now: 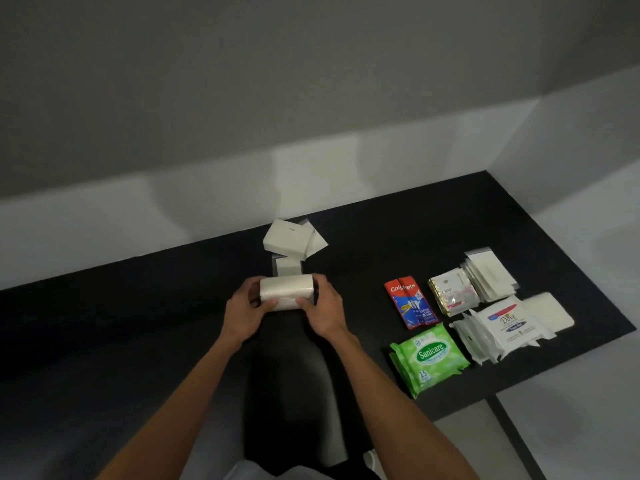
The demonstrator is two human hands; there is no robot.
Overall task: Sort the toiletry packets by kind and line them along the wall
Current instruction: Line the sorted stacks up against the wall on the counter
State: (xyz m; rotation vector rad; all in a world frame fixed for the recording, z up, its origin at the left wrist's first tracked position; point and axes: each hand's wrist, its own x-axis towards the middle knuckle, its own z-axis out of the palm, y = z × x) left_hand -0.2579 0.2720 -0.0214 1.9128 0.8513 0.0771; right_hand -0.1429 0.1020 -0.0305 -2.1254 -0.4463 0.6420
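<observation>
I hold one white packet (285,289) at the middle of the worktop (138,323). My left hand (247,311) and right hand (323,311) each have a grip curled round one end. More white packets (289,242) lie piled just beyond, by the wall (207,209). Toothpaste sachets (410,303), green wipes (429,358), soap packs (502,327) and clear bags (485,271) cluster near the right edge. Dark worktop runs wide to my left.

The bare left forearm (180,403) comes in from 7 o'clock and the bare right forearm (391,393) from 5 o'clock, and they converge near the middle. The left hand (246,308) and right hand (323,308) grip opposite ends of a white plastic-wrapped rectangular packet (286,289). Both thumbs press its near face and the fingers curl round its ends.
</observation>
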